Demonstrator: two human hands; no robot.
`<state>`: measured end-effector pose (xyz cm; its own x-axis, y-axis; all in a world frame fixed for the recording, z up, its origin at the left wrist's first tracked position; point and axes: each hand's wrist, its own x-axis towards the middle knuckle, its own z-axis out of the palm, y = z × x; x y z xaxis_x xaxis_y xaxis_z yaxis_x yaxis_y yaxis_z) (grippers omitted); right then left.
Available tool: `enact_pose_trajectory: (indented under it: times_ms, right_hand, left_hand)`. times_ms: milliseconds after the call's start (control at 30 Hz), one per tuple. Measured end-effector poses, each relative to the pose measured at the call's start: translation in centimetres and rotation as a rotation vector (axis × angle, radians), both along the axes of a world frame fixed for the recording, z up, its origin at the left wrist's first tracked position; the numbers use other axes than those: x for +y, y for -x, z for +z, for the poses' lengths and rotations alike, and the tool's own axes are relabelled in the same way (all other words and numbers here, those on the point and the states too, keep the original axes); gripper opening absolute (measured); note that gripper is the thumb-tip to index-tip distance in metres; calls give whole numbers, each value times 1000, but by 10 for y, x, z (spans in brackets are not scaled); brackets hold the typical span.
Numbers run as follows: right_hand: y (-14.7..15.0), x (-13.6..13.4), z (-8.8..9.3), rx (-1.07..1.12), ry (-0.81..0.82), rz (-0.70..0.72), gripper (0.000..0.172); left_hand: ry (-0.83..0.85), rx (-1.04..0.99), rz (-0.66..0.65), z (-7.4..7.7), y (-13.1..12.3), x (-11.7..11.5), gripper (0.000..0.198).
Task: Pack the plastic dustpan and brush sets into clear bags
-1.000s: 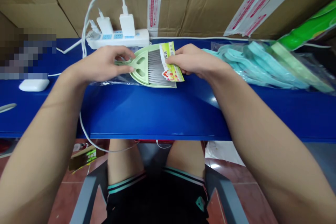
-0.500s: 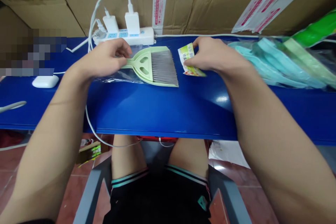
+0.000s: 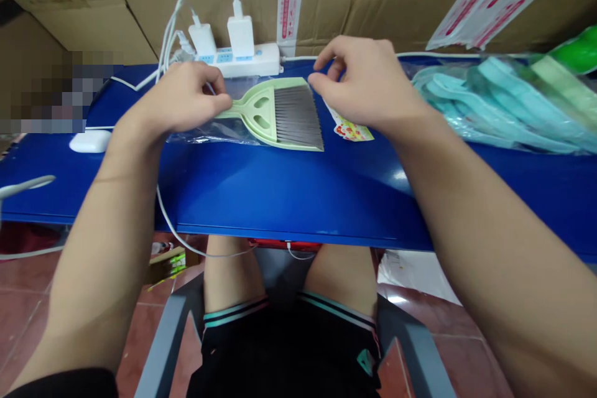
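Note:
A pale green hand brush [image 3: 265,113] with grey bristles lies on the blue table, its bristles pointing right; a matching green edge shows around the bristles. My left hand [image 3: 184,96] is closed around its handle end, which the fingers partly hide. Clear plastic wrap [image 3: 219,132] lies under the handle. To the right of the bristles, a small printed packet [image 3: 353,130] in yellow, white and red lies on the table, partly covered by my right hand [image 3: 361,81]. That hand hovers over it, thumb and fingers apart and holding nothing.
Behind the brush stands a white power strip [image 3: 265,61] with chargers and cables. On the right are plastic-bagged turquoise and green brushes [image 3: 508,102]. A white earbud case [image 3: 90,141] sits on the left. Cardboard boxes [image 3: 382,0] line the back; the blue table's front edge [image 3: 298,237] is near my legs.
My right hand has let go of the packet, which now rests on the table, and has lifted slightly up and left. My left hand stays on the brush handle. The view has shifted slightly.

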<state>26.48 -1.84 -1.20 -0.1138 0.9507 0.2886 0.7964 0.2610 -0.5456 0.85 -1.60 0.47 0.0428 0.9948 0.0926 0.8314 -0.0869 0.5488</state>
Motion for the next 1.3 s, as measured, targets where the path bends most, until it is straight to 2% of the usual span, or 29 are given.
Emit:
enact_pose_trajectory:
  times_ms: [100,233,367,500,567,667,733,833,1133,1300]
  right_hand:
    - [7,1,-6,-11,43,137,20]
    - [11,5,-18,4,104,288,29]
    - [10,8,-28,2,126,366,54]
    - [6,13,-37,-24,173,424,79]
    - [4,16,-39,-71,178,463,87]
    - [3,19,-38,-172,174,528,100]
    - [4,20,-37,-248,188,527,106]
    - [9,16,-35,-319,190,493,105]
    - [46,-4,-32,-350,-72,476,74]
    - [56,-5,-34,-404,-135,486,58]
  left_hand:
    - [-7,96,35,-1,2,0,25]
    - [28,262,15,2,2,-3,35]
    - [102,371,-36,8,4,-6,33]
    - [110,271,-49,8,6,-5,20]
    - [132,312,-47,9,7,-3,16]
    - [181,470,-79,12,6,-2,28]
    - [189,492,-80,13,7,-1,33]
    - [188,452,-68,13,9,0,40]
    - [183,461,-51,11,9,3,44]
    - [158,472,-31,9,12,4,44]
